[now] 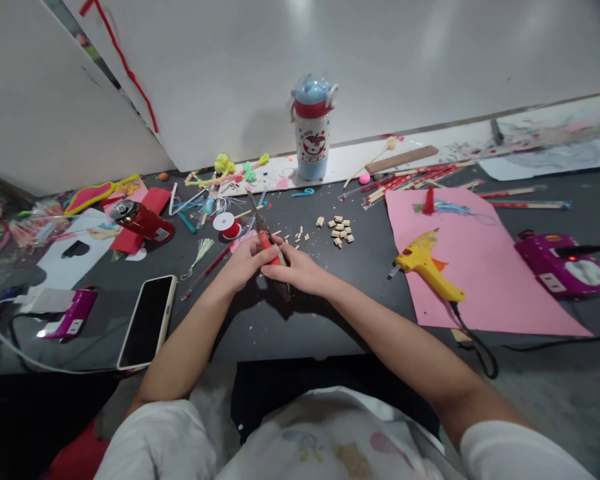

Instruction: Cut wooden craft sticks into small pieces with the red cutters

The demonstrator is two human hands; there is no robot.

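Both my hands meet at the middle of the dark table point(300, 320). My right hand point(297, 269) is closed round the red handles of a pair of scissors point(266, 235), whose blades point away from me. My left hand point(244, 262) is closed in a pinch right beside the scissors; what it holds is too small to make out. Just beyond the blades lie several small cut wooden pieces point(341, 230) scattered on the table.
A yellow glue gun point(427, 267) lies on a pink paper sheet point(485, 280) at right, near a purple device point(563, 265). A phone point(147, 320), a purple gadget point(73, 317), a red can point(144, 220), a thread spool point(226, 225) and craft clutter sit left. A water bottle point(312, 130) stands at back.
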